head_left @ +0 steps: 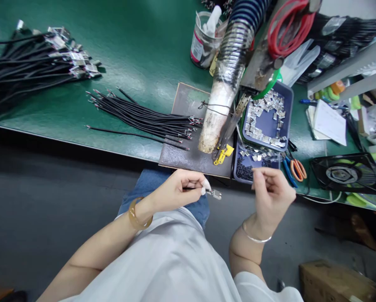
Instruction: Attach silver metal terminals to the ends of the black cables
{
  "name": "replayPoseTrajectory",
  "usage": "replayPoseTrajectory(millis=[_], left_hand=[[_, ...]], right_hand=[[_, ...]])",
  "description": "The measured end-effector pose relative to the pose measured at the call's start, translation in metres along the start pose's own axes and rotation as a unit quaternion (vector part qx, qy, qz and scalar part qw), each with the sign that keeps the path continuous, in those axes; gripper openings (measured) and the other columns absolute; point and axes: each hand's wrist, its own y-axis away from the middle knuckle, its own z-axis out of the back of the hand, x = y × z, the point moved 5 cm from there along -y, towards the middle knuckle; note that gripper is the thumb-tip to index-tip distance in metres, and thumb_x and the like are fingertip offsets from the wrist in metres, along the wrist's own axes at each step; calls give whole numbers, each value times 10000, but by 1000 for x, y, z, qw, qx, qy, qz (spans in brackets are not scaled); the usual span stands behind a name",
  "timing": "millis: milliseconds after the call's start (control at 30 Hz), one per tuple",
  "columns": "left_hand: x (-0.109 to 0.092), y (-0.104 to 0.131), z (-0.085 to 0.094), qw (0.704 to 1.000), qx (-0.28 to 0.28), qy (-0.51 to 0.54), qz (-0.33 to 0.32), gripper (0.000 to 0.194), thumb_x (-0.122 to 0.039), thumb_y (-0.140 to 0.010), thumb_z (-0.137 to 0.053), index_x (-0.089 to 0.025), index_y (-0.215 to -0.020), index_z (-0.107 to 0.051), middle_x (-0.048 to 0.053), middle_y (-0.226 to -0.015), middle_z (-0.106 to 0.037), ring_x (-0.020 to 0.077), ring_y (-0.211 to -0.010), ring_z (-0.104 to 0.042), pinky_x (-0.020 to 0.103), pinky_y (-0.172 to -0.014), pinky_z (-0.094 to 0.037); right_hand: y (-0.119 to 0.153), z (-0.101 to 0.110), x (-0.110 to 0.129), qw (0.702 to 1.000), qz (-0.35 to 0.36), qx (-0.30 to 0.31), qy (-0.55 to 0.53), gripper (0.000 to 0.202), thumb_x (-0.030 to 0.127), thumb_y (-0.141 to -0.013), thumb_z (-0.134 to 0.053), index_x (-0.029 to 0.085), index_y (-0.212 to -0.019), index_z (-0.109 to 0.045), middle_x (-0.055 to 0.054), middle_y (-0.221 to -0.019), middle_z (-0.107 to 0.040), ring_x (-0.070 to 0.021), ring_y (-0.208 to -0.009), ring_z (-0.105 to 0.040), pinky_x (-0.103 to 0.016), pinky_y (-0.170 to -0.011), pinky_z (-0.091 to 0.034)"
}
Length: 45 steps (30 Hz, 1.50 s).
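Observation:
My left hand (189, 191) is closed on a short black cable, with white coverings on its fingertips. A small metal connector (217, 194) sticks out to the right of those fingertips. My right hand (271, 191) is raised in front of the lower blue tray, its thumb and index finger pinched together; whatever lies between them is too small to make out. The upper blue tray (290, 109) holds silver metal shells. Small black parts and some metal shells lie in the lower blue tray (234, 174). Black cables (137, 113) with stripped ends lie across the green table and brown board.
A fume hose (219, 96) and a soldering tool with a yellow piece (223, 154) hang over the brown board (194, 157). Orange-handled scissors (298, 170) and a black fan (348, 173) lie right. Bundled cables with connectors (77, 58) fill the left.

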Motion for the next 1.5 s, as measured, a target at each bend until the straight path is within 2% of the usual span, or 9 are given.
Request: replayPoseTrajectory(millis=[167, 333, 467, 567, 667, 767, 933, 1267, 1500], left_hand=[[-5, -10, -1, 999, -28, 32, 4, 180, -268, -842, -688, -119, -740, -685, -12, -579, -538, 69, -522, -422, 173, -467, -358], [0, -18, -1, 997, -68, 28, 2, 208, -307, -838, -713, -114, -764, -692, -6, -600, -567, 70, -541, -435, 179, -482, -367], [3, -21, 0, 993, -114, 22, -6, 183, -278, -834, -692, -114, -756, -675, -14, -594, -556, 68, -535, -433, 176, -488, -356], [4, -19, -1, 987, -162, -3, -13, 151, -229, -808, -681, -126, -705, -643, -19, -590, -547, 69, -534, -451, 175, -506, -375], [4, -17, -3, 978, -205, -38, -22, 141, -206, -792, -671, -138, -684, -611, -20, -603, -554, 70, -542, -475, 169, -519, -397], [2, -14, -6, 971, -217, -95, -36, 131, -191, -794, -655, -146, -687, -594, -43, -578, -498, 52, -500, -409, 147, -463, -336], [-5, -12, -7, 954, -226, -176, -85, 123, -156, -805, -633, -154, -692, -582, -47, -594, -488, 53, -517, -410, 137, -456, -329], [-4, -8, -7, 941, -226, -222, -117, 145, -143, -842, -619, -167, -707, -573, -39, -623, -513, 78, -564, -453, 167, -510, -366], [-6, -5, -9, 936, -191, -251, -153, 140, -142, -859, -612, -153, -719, -609, -26, -639, -545, 78, -564, -459, 179, -521, -378]], right_hand=[[-41, -10, -44, 981, 41, 108, 155, 224, 377, -903, -624, 185, -814, -696, -35, -795, -703, -149, -658, -573, -281, -633, -404], [-48, -22, -59, 979, 7, 149, 142, 216, 368, -860, -629, 179, -756, -654, 5, -707, -644, -102, -523, -431, -273, -578, -340], [-35, -12, -47, 996, -48, 46, 67, 155, 318, -846, -662, 188, -767, -633, 57, -582, -549, -77, -450, -349, -254, -512, -293], [-15, -7, -28, 993, -69, -29, -91, 137, 302, -844, -699, 195, -800, -628, 3, -741, -670, -93, -543, -517, -230, -512, -368], [6, -22, -4, 979, -73, 34, -187, 136, 301, -824, -754, 203, -810, -661, -11, -804, -694, -110, -632, -595, -217, -517, -419], [20, -42, 8, 973, -91, 86, -195, 167, 354, -872, -722, 195, -828, -697, -23, -823, -698, -109, -614, -595, -228, -515, -442], [26, -59, 12, 979, -82, 87, -167, 237, 381, -957, -618, 193, -831, -686, -15, -801, -701, -124, -675, -626, -245, -605, -488], [27, -61, 16, 977, -76, 95, -175, 231, 378, -961, -620, 195, -835, -681, -7, -801, -691, -119, -675, -604, -236, -585, -452], [29, -60, 20, 992, -21, 71, -104, 257, 356, -933, -664, 186, -742, -644, 33, -670, -594, -75, -535, -428, -237, -516, -339]])
